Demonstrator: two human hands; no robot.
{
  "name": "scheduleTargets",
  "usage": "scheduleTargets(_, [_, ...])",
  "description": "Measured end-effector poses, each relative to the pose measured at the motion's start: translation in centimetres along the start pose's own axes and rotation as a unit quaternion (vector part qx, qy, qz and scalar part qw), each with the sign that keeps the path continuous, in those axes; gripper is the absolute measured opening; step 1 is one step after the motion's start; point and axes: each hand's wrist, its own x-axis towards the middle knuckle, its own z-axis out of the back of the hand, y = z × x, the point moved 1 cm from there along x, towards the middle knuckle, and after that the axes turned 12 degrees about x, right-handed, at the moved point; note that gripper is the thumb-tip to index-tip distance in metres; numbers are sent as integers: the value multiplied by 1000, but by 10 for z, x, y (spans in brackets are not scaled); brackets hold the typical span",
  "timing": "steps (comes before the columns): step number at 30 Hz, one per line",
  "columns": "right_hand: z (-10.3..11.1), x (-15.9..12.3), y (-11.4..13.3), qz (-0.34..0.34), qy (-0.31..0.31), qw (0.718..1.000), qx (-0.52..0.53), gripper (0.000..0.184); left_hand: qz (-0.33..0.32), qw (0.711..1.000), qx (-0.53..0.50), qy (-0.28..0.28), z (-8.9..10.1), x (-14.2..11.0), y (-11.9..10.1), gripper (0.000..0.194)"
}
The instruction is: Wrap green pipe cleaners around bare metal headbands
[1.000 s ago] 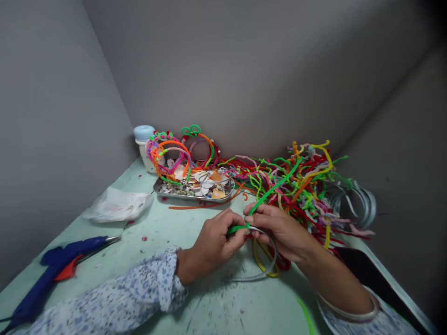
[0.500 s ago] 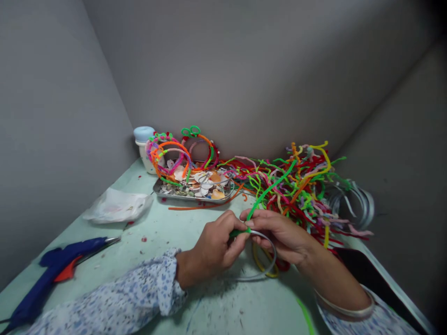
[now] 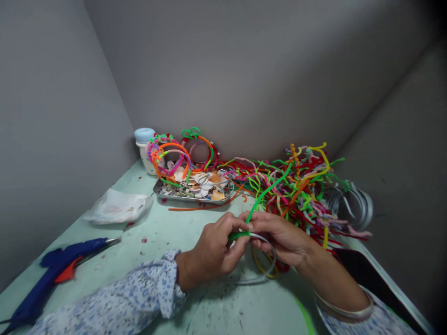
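Observation:
My left hand (image 3: 220,244) is closed on a grey headband (image 3: 273,258), whose bare curved end loops toward the right below my fingers. Green fuzzy wrapping covers the part of the band at my left fingertips. From there a green pipe cleaner (image 3: 267,191) rises to the upper right, pinched near its lower end between the thumb and fingers of my right hand (image 3: 281,235). The fingertips of both hands nearly meet at the wrapped spot. A yellow pipe cleaner (image 3: 258,261) lies on the table beneath, partly hidden by the band and my right hand.
A tangled heap of coloured pipe cleaners (image 3: 303,186) lies behind my right hand, beside grey headbands (image 3: 363,204). A metal tray (image 3: 192,200) holds shells, with wrapped headbands (image 3: 174,149) standing there. On the left are a blue glue gun (image 3: 66,256), a plastic bag (image 3: 117,207) and a lidded jar (image 3: 145,144).
The green pipe cleaner's free end has swung slightly left and down. My right hand has shifted a little left and down, while my left hand keeps its hold on the headband.

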Motion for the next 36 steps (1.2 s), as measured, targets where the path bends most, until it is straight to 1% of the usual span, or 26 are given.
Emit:
scheduleTargets(7, [-1,1,0,2,-17,1000,7,15,-26,999,38,0,1,1,0,20])
scheduleTargets(10, [-2,1,0,-1,-25,1000,18,16,-27,999,40,1,1,1,1,19])
scheduleTargets(13, [-1,1,0,5,-15,1000,19,15,-21,999,37,12,2,2,1,21])
scheduleTargets(15, [0,0,0,10,-8,1000,11,15,-17,999,36,11,2,2,1,20])
scheduleTargets(18, [3,0,2,18,-16,1000,-4,18,-10,999,41,6,3,4,1,18])
scheduleTargets(20, [3,-1,3,25,-21,999,-31,16,1,999,48,3,5,6,1,16])
scheduleTargets(22, [2,-2,6,43,-23,996,-77,20,18,998,55,-4,6,8,2,14])
scheduleTargets(25, [1,-5,10,88,-43,983,-157,31,44,997,54,-16,8,12,4,12])
scheduleTargets(27, [1,-6,11,127,-58,968,-208,33,60,997,46,-22,8,13,5,11])
scheduleTargets(30, [1,-8,11,180,-57,942,-276,30,89,995,33,-28,9,15,7,10])
scheduleTargets(32, [0,-9,10,208,-55,929,-302,26,105,993,28,-34,9,15,7,9])
scheduleTargets(36, [-4,-10,10,240,-55,915,-319,23,113,992,25,-48,9,16,6,10])
